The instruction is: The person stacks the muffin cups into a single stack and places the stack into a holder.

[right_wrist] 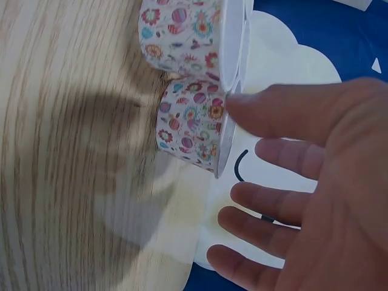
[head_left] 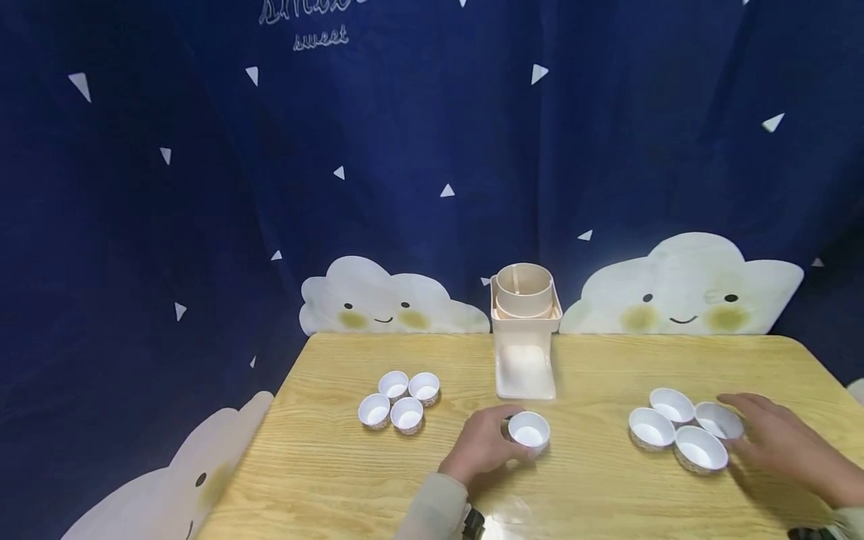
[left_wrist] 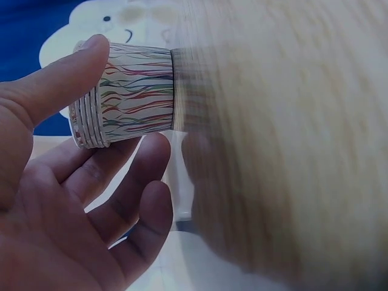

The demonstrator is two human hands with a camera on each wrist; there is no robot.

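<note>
My left hand (head_left: pixel 482 442) holds a stack of nested paper cups (left_wrist: pixel 136 91) near the table's middle. Wavy coloured lines mark the stack's outer cup, and several rims show at its top. The thumb lies at those rims; the index finger is partly hidden behind the cups. At the right, my right hand (head_left: pixel 786 442) is at the rightmost paper cup (head_left: pixel 719 421) of a tight cluster. Its thumb is at that cup's rim, perhaps touching, while the other fingers extend loosely, apart from the cup. Flower prints cover the cluster's cups (right_wrist: pixel 191 121).
A cream stand (head_left: pixel 526 371) with a round holder (head_left: pixel 524 292) on top is at the table's back, beyond my left hand. Another cluster of white-lined cups (head_left: pixel 407 414) sits left of that hand. A blue curtain (head_left: pixel 418 112) hangs behind the wooden table (head_left: pixel 324 480).
</note>
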